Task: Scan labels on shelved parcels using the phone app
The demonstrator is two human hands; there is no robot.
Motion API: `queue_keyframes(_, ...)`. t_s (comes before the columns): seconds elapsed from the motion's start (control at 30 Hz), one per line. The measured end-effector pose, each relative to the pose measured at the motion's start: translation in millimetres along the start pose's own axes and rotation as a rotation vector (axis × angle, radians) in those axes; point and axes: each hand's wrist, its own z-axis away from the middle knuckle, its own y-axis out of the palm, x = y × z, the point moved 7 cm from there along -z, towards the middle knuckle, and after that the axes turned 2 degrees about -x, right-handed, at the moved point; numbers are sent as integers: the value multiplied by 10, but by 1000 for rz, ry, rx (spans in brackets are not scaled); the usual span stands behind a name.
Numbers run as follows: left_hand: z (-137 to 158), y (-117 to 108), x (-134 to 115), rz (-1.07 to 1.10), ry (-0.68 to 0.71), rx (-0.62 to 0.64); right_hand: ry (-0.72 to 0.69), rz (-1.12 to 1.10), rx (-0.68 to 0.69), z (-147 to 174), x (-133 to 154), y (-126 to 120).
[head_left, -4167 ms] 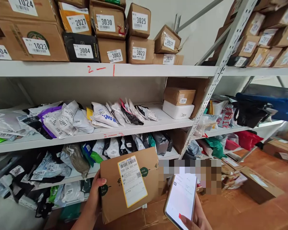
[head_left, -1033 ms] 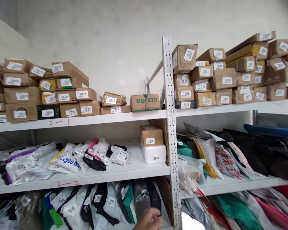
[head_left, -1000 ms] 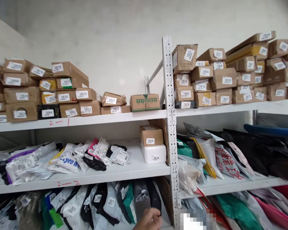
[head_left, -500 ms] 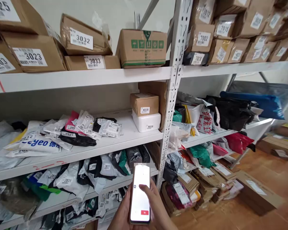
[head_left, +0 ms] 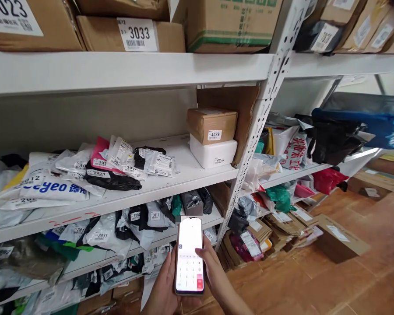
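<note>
A lit smartphone (head_left: 189, 256) is held upright in front of the shelves, low in the middle of the head view. Its screen shows a number keypad with a red key at the lower right. My left hand (head_left: 166, 280) wraps round the phone's left side and back. On the right side, my right hand (head_left: 213, 269) also grips the phone, its thumb over the screen just above the keypad. The fingers behind the phone are hidden. Beyond it, grey and black parcel bags, one labelled 3011 (head_left: 155, 216), lie on a lower shelf.
White metal shelving (head_left: 124, 72) spans the view, with a perforated upright post (head_left: 254, 122) to the right of the phone. A brown box (head_left: 213, 124) labelled 4039 rests on a white box (head_left: 213, 151) labelled 4038. Cardboard boxes (head_left: 339, 238) stand on the tiled floor (head_left: 282, 286).
The camera has moved nearer the shelves and tilted down. A number keypad now appears on the phone's screen, which was mostly blank before. Both hands keep holding the phone.
</note>
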Motion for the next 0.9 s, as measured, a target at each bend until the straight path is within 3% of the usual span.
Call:
queue_keyframes(0.1,59,-45,-37,1,-36,-45,-39,81,60,37,33,30)
queue_keyframes(0.3,209,99,-183,-109,-27,-83,-51,200,187,75,159,130)
queue_keyframes(0.47,243,151,-227,-149,-13,-100,-65,144,144,53,134,203)
queue_keyframes(0.63,220,116,-231,-148,-16,-68,-152,140,79,34,62,258)
queue_keyframes(0.8,182,49,-228,-110,-60,14,-94,36,238,68,117,325)
queue_keyframes(0.9,173,20,-269,-94,15,92,-62,40,256,76,149,310)
